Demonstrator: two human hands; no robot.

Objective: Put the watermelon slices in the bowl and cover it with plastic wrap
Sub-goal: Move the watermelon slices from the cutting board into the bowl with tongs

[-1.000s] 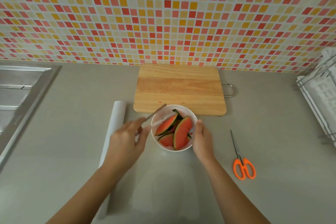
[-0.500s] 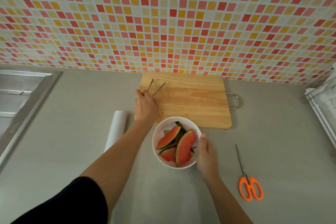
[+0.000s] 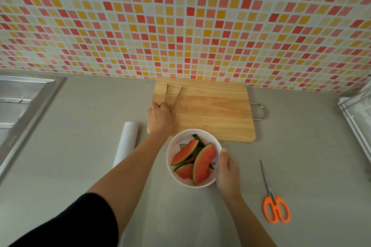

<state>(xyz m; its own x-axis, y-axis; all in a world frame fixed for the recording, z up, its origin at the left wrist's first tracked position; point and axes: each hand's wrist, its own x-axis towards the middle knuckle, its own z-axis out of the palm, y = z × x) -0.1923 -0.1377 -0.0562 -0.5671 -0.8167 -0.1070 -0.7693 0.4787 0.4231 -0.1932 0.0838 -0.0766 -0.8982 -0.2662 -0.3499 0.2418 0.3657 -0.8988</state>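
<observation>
A white bowl sits on the grey counter just in front of the wooden cutting board. Several red watermelon slices with green rind lie inside it. My right hand grips the bowl's right rim. My left hand reaches over the board's left end and holds metal tongs, whose two tips rest apart on the wood. A white roll of plastic wrap lies left of the bowl, partly hidden by my left forearm.
Orange-handled scissors lie on the counter to the right of the bowl. A steel sink fills the far left. A white dish rack stands at the right edge. A tiled wall backs the counter.
My left hand carried the tongs from over the bowl up to the left end of the cutting board. The right hand stayed on the bowl's rim.
</observation>
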